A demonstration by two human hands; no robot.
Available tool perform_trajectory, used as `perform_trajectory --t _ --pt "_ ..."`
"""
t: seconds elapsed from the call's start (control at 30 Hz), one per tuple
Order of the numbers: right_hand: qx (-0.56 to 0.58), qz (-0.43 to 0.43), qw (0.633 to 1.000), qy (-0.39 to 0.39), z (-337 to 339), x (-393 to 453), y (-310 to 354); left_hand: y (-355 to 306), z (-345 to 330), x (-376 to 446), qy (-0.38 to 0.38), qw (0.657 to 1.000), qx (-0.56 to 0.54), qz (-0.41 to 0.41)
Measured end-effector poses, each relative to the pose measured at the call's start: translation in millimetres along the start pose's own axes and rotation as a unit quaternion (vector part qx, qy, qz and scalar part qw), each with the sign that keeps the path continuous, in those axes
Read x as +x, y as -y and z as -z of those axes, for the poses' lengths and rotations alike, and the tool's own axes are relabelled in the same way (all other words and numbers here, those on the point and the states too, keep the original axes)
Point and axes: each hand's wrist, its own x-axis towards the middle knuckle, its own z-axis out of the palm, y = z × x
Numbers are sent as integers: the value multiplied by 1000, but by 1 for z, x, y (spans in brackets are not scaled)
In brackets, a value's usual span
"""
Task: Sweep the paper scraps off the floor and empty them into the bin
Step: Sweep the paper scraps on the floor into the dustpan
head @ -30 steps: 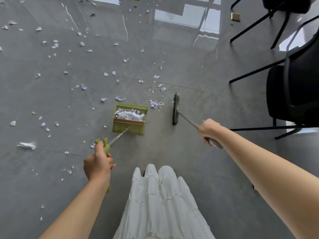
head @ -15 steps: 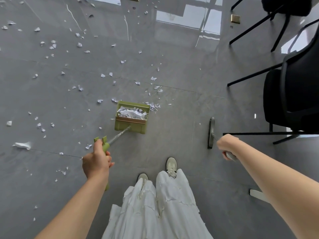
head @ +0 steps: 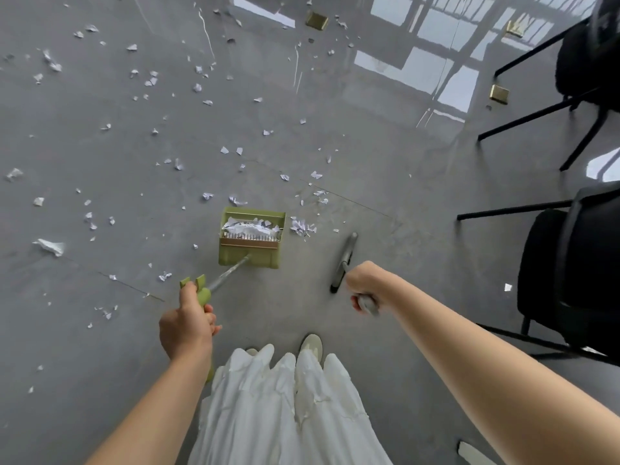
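The grey tiled floor point(head: 385, 203) fills the view, glossy enough to mirror window panes at the top right. Two black chairs point(head: 577, 280) stand along the right edge. A white pleated skirt point(head: 278, 407) hangs at the bottom centre, with a pale shoe point(head: 311, 345) peeking out above its hem. The green dustpan point(head: 250, 239) sits on the floor at centre, already holding a heap of white paper, its long handle slanting back to the left hand point(head: 186, 327), which grips the green end. Just right of the pan lies the grey broom head point(head: 344, 260); the right hand point(head: 367, 286) is closed round the broom's handle (blurred here). The hands are well apart. Paper scraps point(head: 303, 226) lie beside the pan's right edge, and many more are scattered over the left and upper floor
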Motion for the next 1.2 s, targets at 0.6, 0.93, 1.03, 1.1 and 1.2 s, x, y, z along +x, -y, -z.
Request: perform_trajectory --t 0.6,0.93,1.03,1.1,1.2 --pt "156 70 983 62 16 22 95 -56 -29 59 -84 994 -52 52" --pt "136 74 987 51 4 12 158 -91 -29 99 -97 991 -66 70" --pt "85 77 992 60 6 -3 171 -103 -30 104 -102 989 -75 74" --pt "29 82 994 59 4 -12 179 -111 -34 106 -105 989 -79 73" --pt "-39 69 994 71 2 -19 186 -120 -39 107 -115 987 -85 67"
